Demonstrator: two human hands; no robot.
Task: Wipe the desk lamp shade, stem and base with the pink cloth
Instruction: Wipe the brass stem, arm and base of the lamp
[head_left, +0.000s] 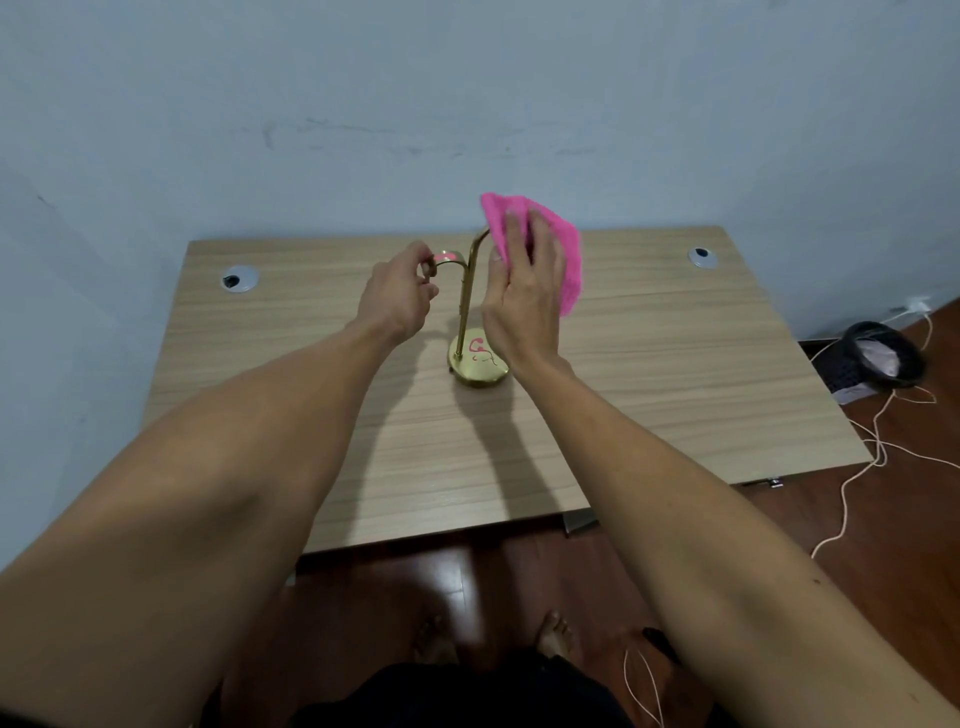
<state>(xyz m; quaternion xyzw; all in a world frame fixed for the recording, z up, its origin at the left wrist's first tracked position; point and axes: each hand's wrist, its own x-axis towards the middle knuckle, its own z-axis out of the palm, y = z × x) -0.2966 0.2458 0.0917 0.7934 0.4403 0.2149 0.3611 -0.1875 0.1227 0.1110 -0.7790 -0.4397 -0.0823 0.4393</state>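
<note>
person stands at a wooden tabletop (649, 364), both bare arms stretched out over it. a brass desk lamp (467, 312) sits mid-tabletop – round base (480, 371) flat on the wood, thin stem (464, 306) rising upright from the base's left part and splitting near the top into two curved arms.

right hand (524, 296) is up at the right-hand curved arm, fingers spread flat and pressing the pink cloth (550, 244) over whatever tops that arm; the shade itself is hidden under cloth and hand, can't tell its shape. cloth lies on the far side of the palm, bunched above the fingertips and hanging down past the right edge of the hand. right grip – flat, fingers extended on the cloth, not curled round it.

left hand (400, 296) is just left of the stem, fingers curled and pinching the end of the left curved arm (448, 262), closed on it. no cloth in this hand.

pink marks show on the base and on the left arm. two round cable holes (239, 279) near the far corners of the tabletop. waste bin (883, 358) and a loose cord (857, 467) on the floor to the right. bare feet visible on the dark wood floor (519, 571) below.
</note>
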